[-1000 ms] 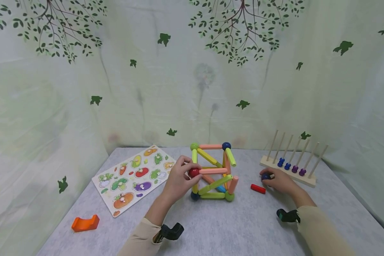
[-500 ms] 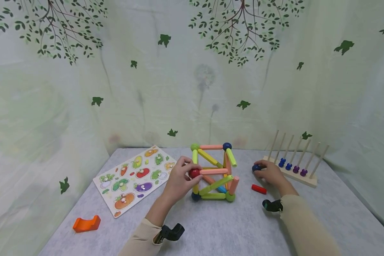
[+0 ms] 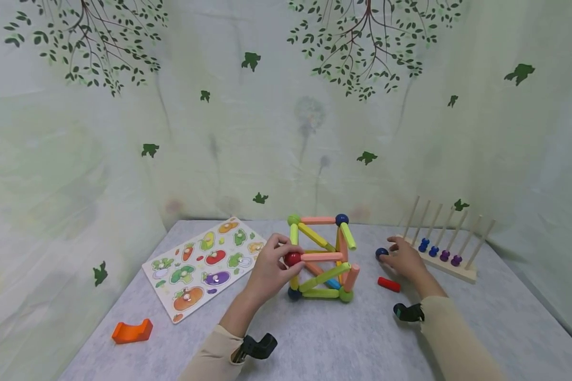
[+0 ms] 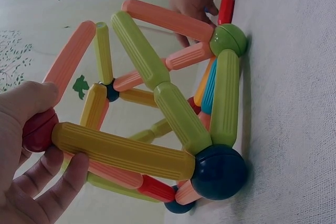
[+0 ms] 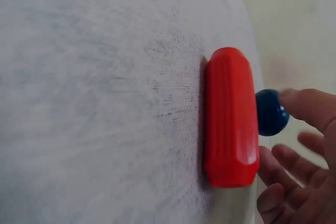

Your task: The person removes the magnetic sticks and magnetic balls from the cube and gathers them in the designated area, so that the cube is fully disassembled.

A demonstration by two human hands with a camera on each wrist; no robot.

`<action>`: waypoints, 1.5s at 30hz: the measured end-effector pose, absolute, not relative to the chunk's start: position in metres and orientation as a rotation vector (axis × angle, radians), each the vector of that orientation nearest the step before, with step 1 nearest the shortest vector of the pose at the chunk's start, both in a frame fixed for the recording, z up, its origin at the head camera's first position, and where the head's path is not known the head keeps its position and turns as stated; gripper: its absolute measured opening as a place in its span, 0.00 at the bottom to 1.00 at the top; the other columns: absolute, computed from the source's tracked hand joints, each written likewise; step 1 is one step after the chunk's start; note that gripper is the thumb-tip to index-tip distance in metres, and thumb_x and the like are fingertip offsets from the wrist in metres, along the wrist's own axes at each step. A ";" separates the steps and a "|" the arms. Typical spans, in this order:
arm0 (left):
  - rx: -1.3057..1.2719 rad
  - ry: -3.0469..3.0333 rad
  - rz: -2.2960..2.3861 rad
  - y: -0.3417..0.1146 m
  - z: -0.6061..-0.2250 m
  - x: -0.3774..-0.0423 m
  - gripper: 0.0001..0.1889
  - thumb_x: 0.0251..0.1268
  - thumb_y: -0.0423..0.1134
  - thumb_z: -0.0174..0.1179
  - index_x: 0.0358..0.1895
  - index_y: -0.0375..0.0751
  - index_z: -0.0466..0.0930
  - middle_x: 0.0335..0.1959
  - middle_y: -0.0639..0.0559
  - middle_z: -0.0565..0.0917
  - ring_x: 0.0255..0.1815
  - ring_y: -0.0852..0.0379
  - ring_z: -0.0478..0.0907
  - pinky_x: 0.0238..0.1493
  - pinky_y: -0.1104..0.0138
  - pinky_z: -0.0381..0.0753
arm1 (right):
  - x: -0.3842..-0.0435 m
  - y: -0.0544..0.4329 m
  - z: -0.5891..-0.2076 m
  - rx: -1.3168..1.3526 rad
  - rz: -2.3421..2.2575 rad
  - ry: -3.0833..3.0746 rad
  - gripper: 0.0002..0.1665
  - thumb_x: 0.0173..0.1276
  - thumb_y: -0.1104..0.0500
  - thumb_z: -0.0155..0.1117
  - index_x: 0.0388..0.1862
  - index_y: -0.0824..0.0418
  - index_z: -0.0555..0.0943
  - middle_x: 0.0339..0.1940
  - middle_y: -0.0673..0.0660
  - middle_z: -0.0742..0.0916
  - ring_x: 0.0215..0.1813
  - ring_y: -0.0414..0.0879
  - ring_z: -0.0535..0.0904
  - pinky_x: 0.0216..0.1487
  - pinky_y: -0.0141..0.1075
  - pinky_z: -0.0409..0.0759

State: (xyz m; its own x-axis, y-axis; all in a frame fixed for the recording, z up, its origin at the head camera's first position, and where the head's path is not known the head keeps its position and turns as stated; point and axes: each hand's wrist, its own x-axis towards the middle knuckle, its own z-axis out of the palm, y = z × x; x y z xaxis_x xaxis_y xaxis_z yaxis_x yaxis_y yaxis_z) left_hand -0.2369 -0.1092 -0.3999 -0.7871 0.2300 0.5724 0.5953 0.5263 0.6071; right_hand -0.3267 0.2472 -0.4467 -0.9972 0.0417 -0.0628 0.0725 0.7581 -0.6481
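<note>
In the head view my left hand pinches a red ball at the near left corner of a frame of coloured rods and balls. The left wrist view shows a yellow rod and a pink rod meeting that ball. To the right, a dark blue ball lies on the table beside my right hand. The right wrist view has the thumb at this ball and the other fingers spread away from it. Nearer the body lies a short red rod.
A wooden peg stand with blue and purple beads stands behind the right hand. At the left are a vegetable puzzle board and an orange curved block. A printed curtain hangs behind the table.
My right hand has carried the blue ball leftward, then spread its fingers and let go of it. The left hand has kept its pinch on the red ball.
</note>
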 end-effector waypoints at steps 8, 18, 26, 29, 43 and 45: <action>-0.672 -2.345 -1.158 -0.111 -0.400 -0.233 0.11 0.58 0.36 0.72 0.44 0.47 0.86 0.44 0.53 0.73 0.42 0.58 0.75 0.32 0.71 0.83 | -0.292 0.259 -0.438 -0.158 -1.050 2.995 0.25 0.73 0.54 0.61 0.63 0.65 0.73 0.52 0.67 0.83 0.49 0.57 0.81 0.48 0.47 0.83; -0.675 -2.341 -1.144 -0.109 -0.402 -0.237 0.11 0.57 0.35 0.73 0.43 0.46 0.86 0.43 0.52 0.73 0.41 0.58 0.75 0.32 0.70 0.83 | -0.261 0.251 -0.431 -0.444 -0.846 2.862 0.18 0.71 0.59 0.62 0.58 0.56 0.81 0.46 0.56 0.85 0.43 0.46 0.78 0.41 0.38 0.82; -0.687 -2.331 -1.152 -0.108 -0.402 -0.238 0.10 0.58 0.36 0.72 0.44 0.46 0.86 0.44 0.52 0.73 0.41 0.59 0.75 0.31 0.73 0.82 | -0.260 0.250 -0.440 -0.458 -0.766 2.842 0.19 0.69 0.64 0.63 0.57 0.52 0.83 0.40 0.53 0.84 0.36 0.44 0.75 0.35 0.36 0.76; -0.684 -2.328 -1.157 -0.107 -0.401 -0.238 0.10 0.58 0.36 0.72 0.43 0.46 0.86 0.43 0.52 0.73 0.41 0.59 0.74 0.31 0.73 0.81 | -0.259 0.249 -0.442 -0.442 -0.795 2.826 0.19 0.68 0.63 0.64 0.57 0.53 0.82 0.37 0.52 0.84 0.35 0.44 0.75 0.34 0.37 0.76; -0.673 -2.338 -1.165 -0.107 -0.400 -0.238 0.10 0.58 0.36 0.72 0.43 0.46 0.86 0.43 0.52 0.73 0.41 0.58 0.74 0.31 0.73 0.81 | -0.248 0.238 -0.443 -0.286 -0.981 2.661 0.20 0.65 0.58 0.68 0.55 0.55 0.77 0.32 0.54 0.81 0.30 0.47 0.75 0.29 0.37 0.75; -0.669 -2.340 -1.166 -0.107 -0.399 -0.238 0.10 0.58 0.36 0.72 0.43 0.46 0.86 0.44 0.52 0.73 0.41 0.58 0.74 0.32 0.72 0.82 | -0.243 0.233 -0.443 -0.270 -1.030 2.591 0.19 0.65 0.58 0.68 0.53 0.54 0.77 0.31 0.55 0.81 0.28 0.47 0.75 0.27 0.36 0.74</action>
State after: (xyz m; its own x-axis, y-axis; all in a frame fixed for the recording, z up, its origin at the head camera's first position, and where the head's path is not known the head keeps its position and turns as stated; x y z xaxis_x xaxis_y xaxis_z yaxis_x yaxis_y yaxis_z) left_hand -0.2377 -0.1070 -0.3991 -0.7862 0.2241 0.5759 0.5947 0.5274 0.6067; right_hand -0.2433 0.2332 -0.4428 -0.9245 -0.2958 -0.2404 -0.0501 0.7195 -0.6927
